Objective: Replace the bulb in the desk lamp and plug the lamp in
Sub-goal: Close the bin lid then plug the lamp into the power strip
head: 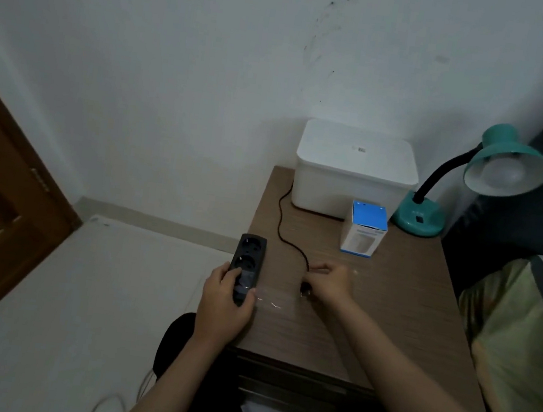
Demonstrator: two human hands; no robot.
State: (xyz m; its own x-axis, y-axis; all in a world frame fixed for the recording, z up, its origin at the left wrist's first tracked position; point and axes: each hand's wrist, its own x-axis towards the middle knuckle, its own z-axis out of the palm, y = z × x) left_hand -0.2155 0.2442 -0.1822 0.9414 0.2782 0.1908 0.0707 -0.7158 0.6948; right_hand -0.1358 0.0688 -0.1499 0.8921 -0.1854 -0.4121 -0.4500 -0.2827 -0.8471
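Left hand (224,298) fingers grip matte black power strip (246,266) — right hand (330,282) pinches round dark plug (305,288)

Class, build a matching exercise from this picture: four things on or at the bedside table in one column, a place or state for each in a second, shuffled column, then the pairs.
Things:
1. desk lamp
2. power strip
3. bulb box
4. plug

Places or states:
A. held by the left hand at the table's left edge
B. in the grip of the right hand
C. back right corner, unlit
D. just in front of the white bin

Pairs: 1-C, 2-A, 3-D, 4-B
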